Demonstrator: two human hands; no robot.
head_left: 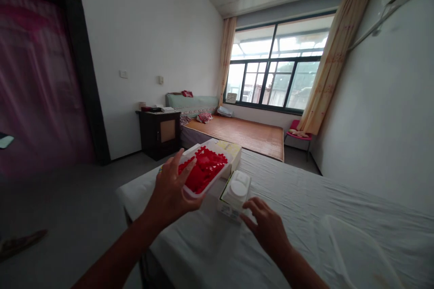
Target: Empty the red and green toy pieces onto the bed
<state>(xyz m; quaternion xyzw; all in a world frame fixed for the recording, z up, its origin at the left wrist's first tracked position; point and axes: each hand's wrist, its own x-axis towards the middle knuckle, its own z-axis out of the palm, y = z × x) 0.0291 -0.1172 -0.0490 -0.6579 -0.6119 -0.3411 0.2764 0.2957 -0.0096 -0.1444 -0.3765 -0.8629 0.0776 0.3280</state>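
My left hand (172,185) grips a clear plastic tub (217,179) by its near side, fingers along the left rim and thumb below. Inside the tub lie red pieces with toothed edges (203,167), tilted toward me. To its right, a small white box with a green edge (228,207) rests on the sheet-covered surface, and a white round-topped item (239,187) sits on it. My right hand (262,221) is at the box's right corner, fingers bent and thumb apart from them; whether it touches the box is unclear.
A pale yellow box (233,151) stands behind the tub. On the right of the white sheet (288,194) lies a translucent plastic lid (359,253). Farther back are a bed with a brown mat (244,131), a dark cabinet (149,131) and a pink chair (294,126).
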